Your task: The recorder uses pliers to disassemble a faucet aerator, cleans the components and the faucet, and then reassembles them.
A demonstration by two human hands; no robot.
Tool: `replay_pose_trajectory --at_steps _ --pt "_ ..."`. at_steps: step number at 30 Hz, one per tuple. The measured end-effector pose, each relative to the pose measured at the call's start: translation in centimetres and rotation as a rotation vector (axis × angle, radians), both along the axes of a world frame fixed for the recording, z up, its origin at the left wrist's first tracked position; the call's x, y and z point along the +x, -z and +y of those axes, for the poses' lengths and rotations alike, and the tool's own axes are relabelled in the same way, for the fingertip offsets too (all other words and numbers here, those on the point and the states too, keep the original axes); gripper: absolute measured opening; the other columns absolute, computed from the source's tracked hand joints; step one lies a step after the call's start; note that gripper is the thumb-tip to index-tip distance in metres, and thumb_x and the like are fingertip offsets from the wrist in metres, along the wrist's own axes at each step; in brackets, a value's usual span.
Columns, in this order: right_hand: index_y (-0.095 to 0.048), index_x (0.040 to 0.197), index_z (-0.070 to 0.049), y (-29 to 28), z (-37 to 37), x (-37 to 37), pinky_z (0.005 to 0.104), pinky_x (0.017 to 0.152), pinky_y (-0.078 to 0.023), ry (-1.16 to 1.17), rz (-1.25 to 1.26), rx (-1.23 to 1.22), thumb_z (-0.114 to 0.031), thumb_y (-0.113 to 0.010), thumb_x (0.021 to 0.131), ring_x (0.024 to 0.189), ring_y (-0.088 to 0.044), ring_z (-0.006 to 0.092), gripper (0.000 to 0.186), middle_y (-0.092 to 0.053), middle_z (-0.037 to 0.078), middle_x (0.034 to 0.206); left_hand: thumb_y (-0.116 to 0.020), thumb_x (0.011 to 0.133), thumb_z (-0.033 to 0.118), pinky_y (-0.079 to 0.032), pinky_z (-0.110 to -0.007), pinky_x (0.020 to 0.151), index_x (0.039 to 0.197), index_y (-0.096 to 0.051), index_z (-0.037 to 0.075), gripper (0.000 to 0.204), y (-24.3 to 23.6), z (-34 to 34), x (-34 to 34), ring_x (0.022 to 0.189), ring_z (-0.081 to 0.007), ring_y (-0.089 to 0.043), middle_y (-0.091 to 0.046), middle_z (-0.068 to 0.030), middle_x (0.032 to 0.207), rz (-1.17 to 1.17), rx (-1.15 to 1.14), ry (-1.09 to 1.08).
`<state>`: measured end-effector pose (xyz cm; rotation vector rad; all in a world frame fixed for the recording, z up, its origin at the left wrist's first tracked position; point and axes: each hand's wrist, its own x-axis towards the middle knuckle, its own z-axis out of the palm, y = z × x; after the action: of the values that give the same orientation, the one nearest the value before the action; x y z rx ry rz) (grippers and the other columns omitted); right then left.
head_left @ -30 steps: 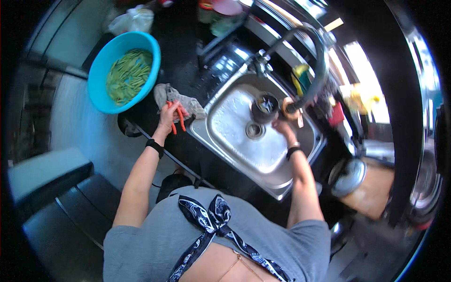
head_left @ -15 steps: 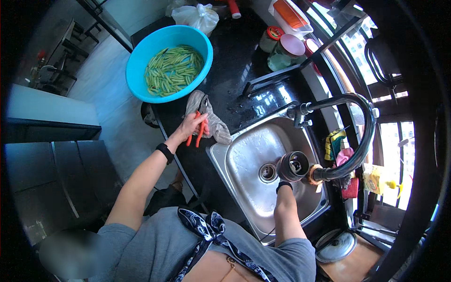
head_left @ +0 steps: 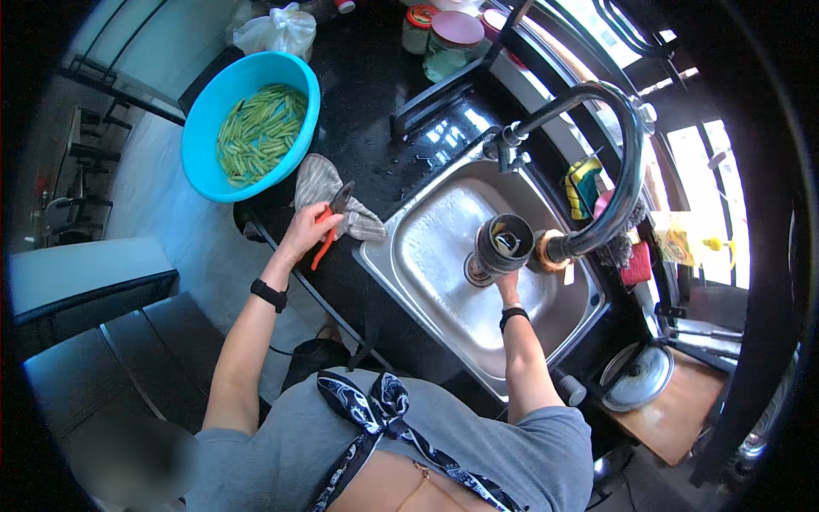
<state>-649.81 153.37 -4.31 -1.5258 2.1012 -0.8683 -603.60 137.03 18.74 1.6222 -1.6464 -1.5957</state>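
My left hand [head_left: 309,227] grips red-handled pliers [head_left: 328,233] with dark jaws, over a grey striped cloth [head_left: 366,220] at the sink's left corner. My right hand [head_left: 508,282] is wrapped round a dark cylindrical cup [head_left: 503,239] inside the steel sink [head_left: 422,307]; something metallic shows inside the cup, too small to make out. The cup partly hides the drain [head_left: 474,270]. A curved black tap [head_left: 630,145] arches to a tan fitting [head_left: 550,253] just right of the cup. A blue basin [head_left: 194,145] with green pods [head_left: 260,132] in water stands beyond my left hand.
A white bag [head_left: 275,34] and lidded jars [head_left: 452,43] stand at the back, near a black rack [head_left: 409,119]. A sponge [head_left: 582,183] and red box [head_left: 635,264] line the sink's right side. A board [head_left: 665,416] with a metal lid [head_left: 636,375] lies at the lower right.
The pliers in my left hand have turned, their jaws now showing above the fingers. My right hand and cup have shifted slightly within the sink. The view has also swung.
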Motion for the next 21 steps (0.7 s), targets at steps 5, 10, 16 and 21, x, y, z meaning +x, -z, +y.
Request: replay_pose_trajectory --at_steps 5,10,16,21 --pt "-0.059 0.083 0.0 -6.2 -2.0 6.0 0.0316 0.063 -0.044 0.049 -0.287 -0.048 -0.012 -0.059 0.071 0.072 -0.058 0.0175 0.017 -0.061 0.012 0.077 -0.064 0.076 0.022 -0.045 -0.031 0.057 0.093 -0.056 0.005 0.025 1.2 -0.2 0.2 0.062 -0.0197 -0.059 -0.057 -0.0084 0.065 -0.149 -0.23 0.036" --pt "-0.06 0.088 0.003 -15.6 -2.6 11.2 0.0264 0.059 -0.048 0.102 -0.79 0.282 -0.004 -0.057 0.073 0.066 -0.057 0.012 0.016 -0.061 0.006 0.077 -0.069 0.07 0.017 -0.047 -0.033 0.059 0.101 -0.056 0.008 0.035 2.2 0.5 -0.7 0.057 -0.0227 -0.057 -0.053 -0.0092 0.057 -0.309 -0.567 -0.055" --pt "-0.056 0.096 0.0 -25.6 -2.0 15.6 0.026 0.069 -0.049 -0.015 -1.104 0.252 -0.005 -0.052 0.083 0.073 -0.057 0.0124 0.014 -0.057 0.004 0.081 -0.073 0.063 0.019 -0.044 -0.037 0.072 0.103 -0.06 0.012 0.043 -1.2 0.8 -2.0 0.081 -0.0285 -0.053 -0.051 -0.0106 0.09 -0.585 -0.579 -0.028" --pt "-0.054 0.095 0.001 -29.5 -0.8 16.3 0.029 0.072 -0.051 0.113 -1.594 0.196 -0.004 -0.049 0.084 0.075 -0.059 0.0154 0.012 -0.055 0.007 0.087 -0.073 0.063 0.018 -0.038 -0.037 0.082 0.104 -0.06 0.012 0.044 -1.3 0.6 -1.7 0.092 -0.0299 -0.047 -0.048 -0.0114 0.098 -0.742 -0.657 -0.015"
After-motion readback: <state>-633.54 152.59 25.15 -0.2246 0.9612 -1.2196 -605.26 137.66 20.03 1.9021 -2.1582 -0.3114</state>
